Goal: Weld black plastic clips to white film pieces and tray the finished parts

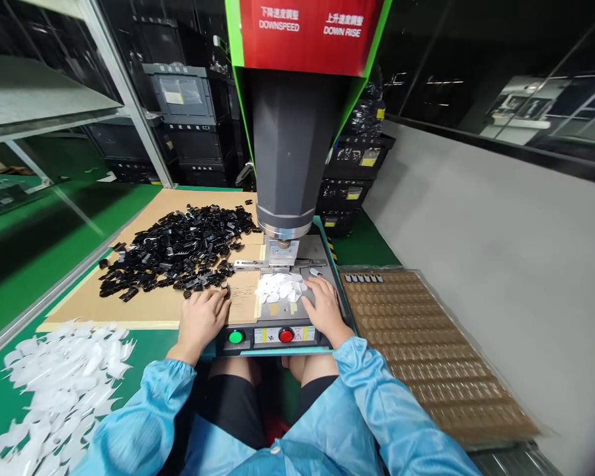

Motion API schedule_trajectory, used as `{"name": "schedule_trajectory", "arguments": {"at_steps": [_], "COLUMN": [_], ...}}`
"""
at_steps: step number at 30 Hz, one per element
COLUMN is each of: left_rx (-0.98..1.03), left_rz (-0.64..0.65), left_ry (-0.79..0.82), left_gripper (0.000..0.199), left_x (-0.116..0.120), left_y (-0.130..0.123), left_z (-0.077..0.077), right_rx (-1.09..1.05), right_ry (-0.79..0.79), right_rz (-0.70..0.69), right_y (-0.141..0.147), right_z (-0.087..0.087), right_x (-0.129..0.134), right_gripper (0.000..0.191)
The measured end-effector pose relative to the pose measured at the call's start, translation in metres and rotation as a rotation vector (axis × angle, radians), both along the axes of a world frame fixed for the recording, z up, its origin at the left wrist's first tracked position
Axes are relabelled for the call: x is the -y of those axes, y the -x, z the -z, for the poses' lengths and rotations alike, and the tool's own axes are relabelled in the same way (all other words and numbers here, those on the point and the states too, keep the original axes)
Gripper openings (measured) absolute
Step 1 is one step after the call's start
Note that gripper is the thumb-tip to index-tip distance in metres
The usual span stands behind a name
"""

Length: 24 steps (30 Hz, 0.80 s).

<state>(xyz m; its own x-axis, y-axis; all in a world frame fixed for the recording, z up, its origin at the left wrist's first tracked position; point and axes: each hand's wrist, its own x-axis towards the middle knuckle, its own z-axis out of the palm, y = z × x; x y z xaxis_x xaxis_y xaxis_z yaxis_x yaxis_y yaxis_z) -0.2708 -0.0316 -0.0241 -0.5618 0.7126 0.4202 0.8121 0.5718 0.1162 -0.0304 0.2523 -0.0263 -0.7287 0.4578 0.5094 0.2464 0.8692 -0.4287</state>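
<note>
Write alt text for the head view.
A person's left hand is at the near edge of a pile of black parts; the right hand is beside small white pieces on a press base. Green and red buttons face the person; a brown tray lies to the right.

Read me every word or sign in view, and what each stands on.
"下降速度調整 DOWNSPEED": red panel, left side.
"上升速度調整 DOWN RISE": same panel, right side.
Warning triangle, no readable words: sticker right of the red button.
Too small or blurred: markings on the stacked crates and the block under the machine head.
</note>
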Motion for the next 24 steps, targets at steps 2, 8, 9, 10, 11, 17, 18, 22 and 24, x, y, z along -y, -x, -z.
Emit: {"name": "schedule_trajectory", "arguments": {"at_steps": [2, 8, 9, 10, 11, 17, 18, 22, 24], "left_rx": [-0.004, 0.039, 0.052, 0.067, 0.085, 0.259, 0.289, 0.405, 0.478], "left_rz": [0.009, 0.038, 0.051, 0.065, 0.078, 0.137, 0.149, 0.194, 0.197], "left_ry": [-0.025, -0.102, -0.107, -0.11, -0.111, -0.148, -0.165, -0.217, -0.235], "left_gripper": [0.038, 0.042, 0.042, 0.043, 0.043, 0.045, 0.046, 0.05, 0.054], "left_x": [-0.007, -0.041, -0.049, -0.056, -0.062, -0.098, -0.103, -0.128, -0.142], "left_y": [-0.001, -0.009, -0.011, -0.012, -0.012, 0.001, 0.005, 0.014, 0.016], "left_z": [0.0, -0.013, -0.015, -0.017, -0.017, -0.013, -0.012, -0.013, -0.015], "right_rx": [-0.022, 0.085, 0.123, 0.156, 0.181, 0.217, 0.21, 0.111, 0.051], "right_ry": [-0.01, 0.054, 0.069, 0.08, 0.088, 0.085, 0.082, 0.084, 0.113], "right_rz": [0.029, 0.281, 0.312, 0.335, 0.351, 0.345, 0.334, 0.272, 0.206], "right_y": [0.004, 0.025, 0.028, 0.032, 0.034, 0.031, 0.03, 0.036, 0.047], "right_z": [-0.002, -0.009, -0.009, -0.008, -0.008, -0.004, -0.004, -0.013, -0.019], "right_x": [-0.007, -0.036, -0.039, -0.041, -0.043, -0.041, -0.04, -0.042, -0.044], "right_gripper": [0.038, 0.031, 0.03, 0.029, 0.028, 0.024, 0.025, 0.033, 0.036]}}
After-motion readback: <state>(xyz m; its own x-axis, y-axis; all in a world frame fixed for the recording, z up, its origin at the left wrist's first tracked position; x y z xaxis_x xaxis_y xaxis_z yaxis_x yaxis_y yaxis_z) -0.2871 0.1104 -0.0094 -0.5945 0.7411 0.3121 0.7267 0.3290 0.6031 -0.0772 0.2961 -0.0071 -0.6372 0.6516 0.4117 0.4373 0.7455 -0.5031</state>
